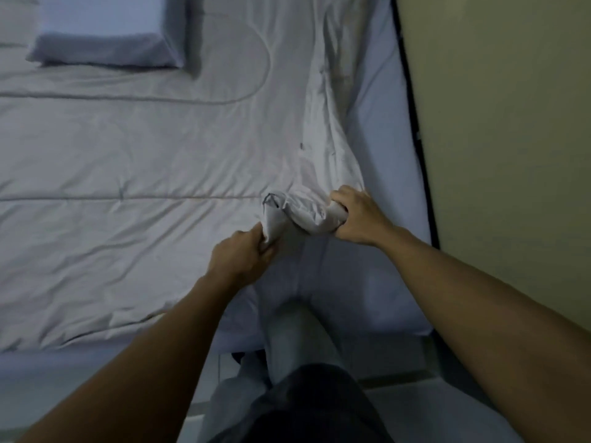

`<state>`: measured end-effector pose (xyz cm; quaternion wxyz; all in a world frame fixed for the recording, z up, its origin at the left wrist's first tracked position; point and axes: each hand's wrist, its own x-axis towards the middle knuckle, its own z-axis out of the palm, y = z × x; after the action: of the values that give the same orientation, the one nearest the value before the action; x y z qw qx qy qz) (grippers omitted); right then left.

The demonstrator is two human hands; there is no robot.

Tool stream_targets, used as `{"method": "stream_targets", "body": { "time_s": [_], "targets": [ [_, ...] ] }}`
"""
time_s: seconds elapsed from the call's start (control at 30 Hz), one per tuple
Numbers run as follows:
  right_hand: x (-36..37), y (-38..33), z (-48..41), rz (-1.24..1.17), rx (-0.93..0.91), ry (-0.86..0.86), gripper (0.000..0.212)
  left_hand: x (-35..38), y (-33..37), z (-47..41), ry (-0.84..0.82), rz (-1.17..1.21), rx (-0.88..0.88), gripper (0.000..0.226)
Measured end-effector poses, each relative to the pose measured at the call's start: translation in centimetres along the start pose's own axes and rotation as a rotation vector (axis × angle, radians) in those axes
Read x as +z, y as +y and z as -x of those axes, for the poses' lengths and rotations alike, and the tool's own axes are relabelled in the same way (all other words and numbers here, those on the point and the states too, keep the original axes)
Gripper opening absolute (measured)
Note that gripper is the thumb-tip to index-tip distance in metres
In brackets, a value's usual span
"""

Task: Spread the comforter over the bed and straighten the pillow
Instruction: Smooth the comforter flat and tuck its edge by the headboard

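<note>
A pale grey quilted comforter lies over most of the bed, flat on the left and bunched into a ridge on the right. Its near right corner is gathered into a crumpled wad. My left hand grips the lower fold of that wad. My right hand grips the wad from its right side. A grey pillow lies on the comforter at the top left, set roughly square to the bed.
A bare strip of bedsheet shows along the bed's right side, next to a beige wall. My knee in light trousers rests on the bed's near edge. Pale floor lies below.
</note>
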<state>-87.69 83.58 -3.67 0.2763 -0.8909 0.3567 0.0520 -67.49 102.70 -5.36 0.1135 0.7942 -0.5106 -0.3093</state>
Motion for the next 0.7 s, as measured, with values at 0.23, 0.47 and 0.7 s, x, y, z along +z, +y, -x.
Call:
{"method": "stream_targets", "body": {
  "time_s": [0.23,0.47,0.7],
  "targets": [
    [-2.1,7.7,9.7,0.077,0.154,-0.071,0.048,5.5,6.3,2.0,-0.077,-0.034,-0.013,0.047],
    [-5.5,16.1,17.5,0.103,0.303,-0.251,0.060,10.5,13.5,2.0,-0.342,-0.409,-0.077,0.039],
    [-4.1,20.5,24.3,-0.173,0.397,-0.121,0.024,14.7,18.0,2.1,-0.585,-0.524,-0.076,0.051]
  ]
}}
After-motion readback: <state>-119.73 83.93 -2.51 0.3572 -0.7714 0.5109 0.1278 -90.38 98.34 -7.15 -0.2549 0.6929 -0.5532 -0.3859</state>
